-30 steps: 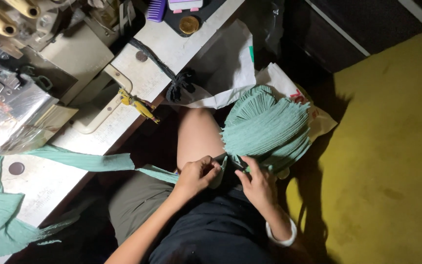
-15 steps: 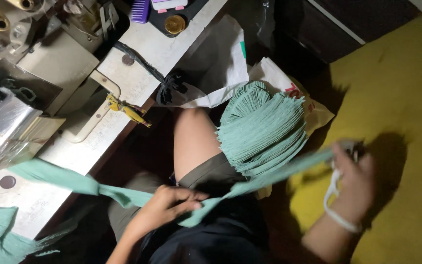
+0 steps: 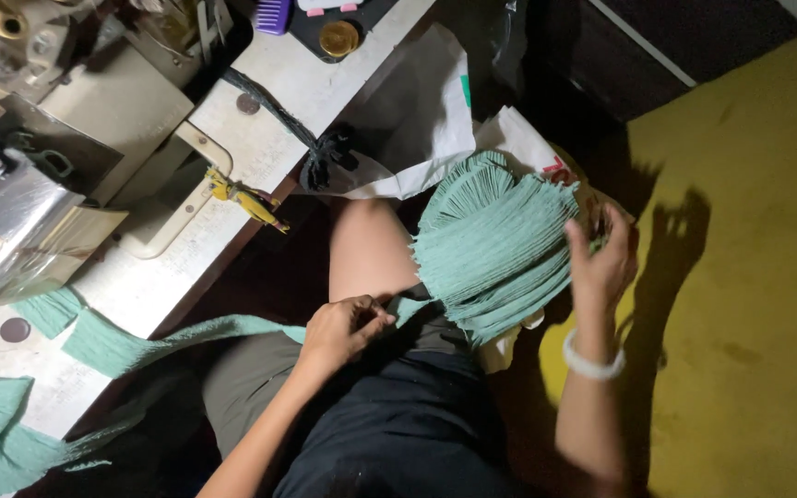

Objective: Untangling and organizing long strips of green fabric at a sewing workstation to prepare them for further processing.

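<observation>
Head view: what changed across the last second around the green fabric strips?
The right hand pulled one strip out to the side half a second ago, then came back to the far edge of the stack of green ribbed fabric strips; the stretched strip is gone. The left hand still pinches the long green strip trailing to the white sewing table.

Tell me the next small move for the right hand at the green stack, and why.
Probably let go and draw back: the right hand rests at the far edge of the stack of green strips on the lap, while the left hand pinches the long green band running to the sewing table.
</observation>
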